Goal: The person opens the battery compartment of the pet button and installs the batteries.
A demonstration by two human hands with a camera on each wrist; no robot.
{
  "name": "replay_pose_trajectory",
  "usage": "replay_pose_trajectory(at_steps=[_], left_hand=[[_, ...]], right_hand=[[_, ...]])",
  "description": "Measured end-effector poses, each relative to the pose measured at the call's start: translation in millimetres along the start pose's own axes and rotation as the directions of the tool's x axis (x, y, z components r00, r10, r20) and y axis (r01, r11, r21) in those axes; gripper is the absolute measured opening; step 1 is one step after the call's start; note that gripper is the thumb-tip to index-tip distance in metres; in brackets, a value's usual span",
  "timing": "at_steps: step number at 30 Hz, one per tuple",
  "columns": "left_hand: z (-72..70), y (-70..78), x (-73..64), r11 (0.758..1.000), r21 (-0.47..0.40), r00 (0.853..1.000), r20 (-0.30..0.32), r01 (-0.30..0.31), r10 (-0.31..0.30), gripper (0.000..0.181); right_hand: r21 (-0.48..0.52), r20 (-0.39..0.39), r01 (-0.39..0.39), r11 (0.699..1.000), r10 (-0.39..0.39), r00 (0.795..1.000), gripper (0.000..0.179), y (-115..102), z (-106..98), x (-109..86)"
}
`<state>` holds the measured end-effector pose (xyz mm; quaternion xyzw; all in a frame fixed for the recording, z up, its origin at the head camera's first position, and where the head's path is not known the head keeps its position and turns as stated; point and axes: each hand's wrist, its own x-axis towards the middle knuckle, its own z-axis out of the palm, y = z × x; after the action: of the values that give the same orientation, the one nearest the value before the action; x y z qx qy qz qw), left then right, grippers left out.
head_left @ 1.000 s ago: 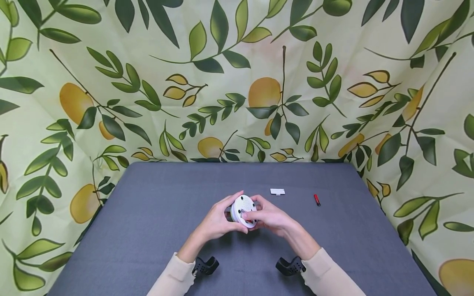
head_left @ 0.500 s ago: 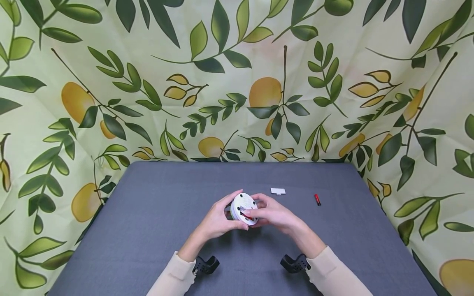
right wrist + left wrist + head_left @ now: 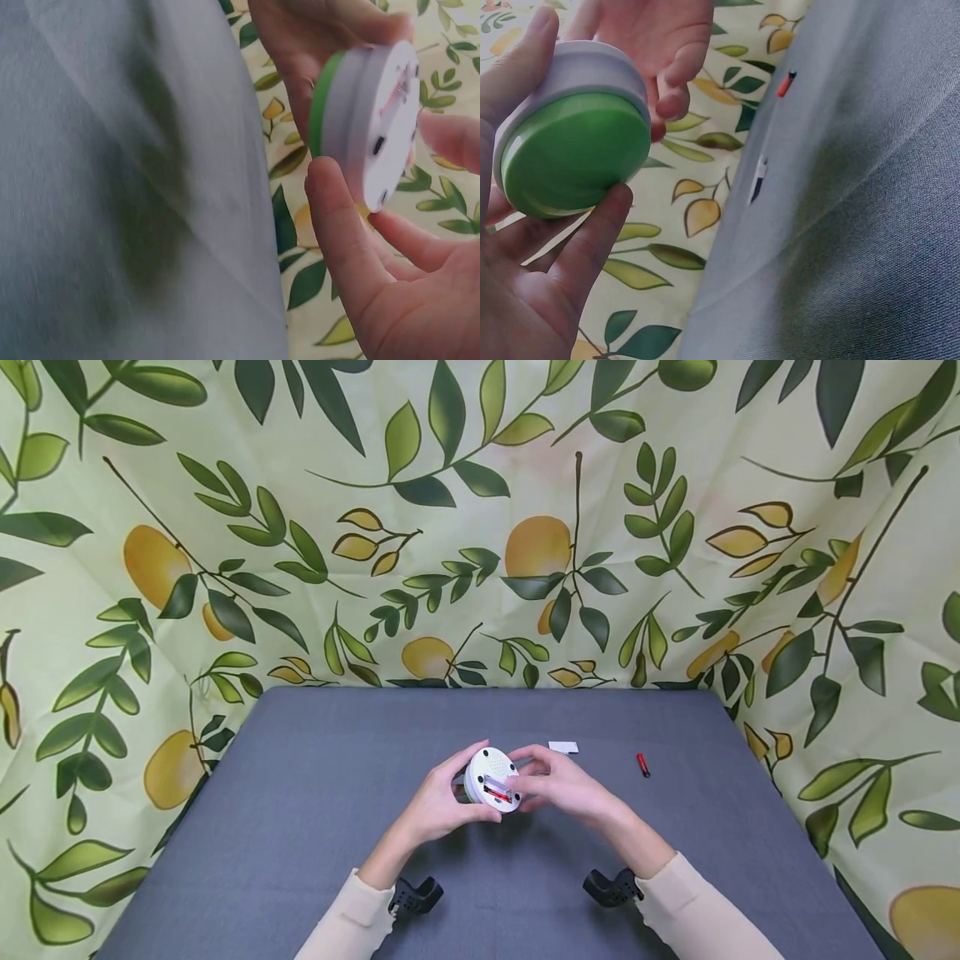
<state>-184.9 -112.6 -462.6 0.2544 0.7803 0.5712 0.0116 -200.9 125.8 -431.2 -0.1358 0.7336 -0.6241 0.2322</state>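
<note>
A round white push-button device (image 3: 495, 763) with a green dome (image 3: 577, 154) is held up over the table, its white back facing the head camera. My left hand (image 3: 446, 797) grips it around the rim, thumb and fingers on opposite sides. In the back is an uncovered battery slot with a red battery (image 3: 497, 794) lying in it. Close at the device's right side is my right hand (image 3: 566, 787), its fingers loosely bent. In the right wrist view its thumb (image 3: 454, 142) stands just off the back, while a fingertip overlaps the rim.
A small white battery cover (image 3: 562, 747) lies on the grey table (image 3: 360, 727) beyond the right hand. Farther right lies another red battery (image 3: 642, 765) with a black end. A leaf-and-fruit patterned cloth (image 3: 465, 610) hangs behind and beside the table.
The right thumb has drawn back from the battery slot, exposing the red battery. My right hand and forearm have shifted right. The left hand still holds the device, tilted slightly differently.
</note>
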Motion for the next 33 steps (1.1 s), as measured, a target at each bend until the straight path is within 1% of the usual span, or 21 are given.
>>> replay_pose_trajectory(at_steps=[5,11,14,18,20,22,24,27,30,33], left_hand=[[1.0,0.2,1.6,1.0,-0.014,1.0,-0.008,0.009,-0.009,0.094],[3.0,-0.3,3.2,1.0,0.002,0.999,-0.025,0.027,-0.027,0.097],[3.4,-0.6,3.0,0.999,-0.004,0.999,-0.032,0.037,-0.037,0.099],[3.8,0.5,2.7,0.999,-0.003,0.999,-0.031,0.043,-0.043,0.098],[3.3,0.9,2.5,0.999,-0.006,0.999,-0.029,0.038,-0.038,0.096],[2.8,1.0,2.3,0.999,-0.009,0.999,-0.029,0.031,-0.031,0.095],[2.3,0.7,2.2,1.0,-0.015,0.999,-0.027,0.026,-0.026,0.095],[2.0,0.2,2.1,1.0,-0.024,1.0,-0.023,0.02,-0.02,0.094],[2.0,0.3,1.8,0.999,-0.03,0.999,-0.025,0.022,-0.023,0.095],[1.9,0.3,1.4,0.999,-0.033,0.999,-0.031,0.022,-0.023,0.095]], right_hand=[[-0.049,-0.058,0.013,0.999,-0.016,0.998,0.049,1,-14,-2.2],[-0.081,-0.137,0.007,0.997,-0.018,0.99,0.038,7,-27,-0.2],[-0.106,-0.192,0.001,0.994,-0.022,0.981,0.034,12,-36,0.5],[-0.202,-0.273,-0.025,0.979,-0.032,0.962,0.029,19,-51,-0.1],[-0.278,-0.307,-0.047,0.959,-0.043,0.951,0.027,23,-60,-0.4],[-0.352,-0.349,-0.073,0.933,-0.058,0.935,0.023,27,-67,-1.0],[-0.443,-0.377,-0.088,0.892,-0.096,0.921,0.021,30,-73,-2.7],[-0.567,-0.405,-0.107,0.817,-0.164,0.899,0.017,34,-80,-6.0],[-0.644,-0.406,-0.113,0.757,-0.213,0.889,0.015,37,-85,-9.4],[-0.672,-0.407,-0.12,0.731,-0.229,0.884,0.016,41,-92,-11.4]])
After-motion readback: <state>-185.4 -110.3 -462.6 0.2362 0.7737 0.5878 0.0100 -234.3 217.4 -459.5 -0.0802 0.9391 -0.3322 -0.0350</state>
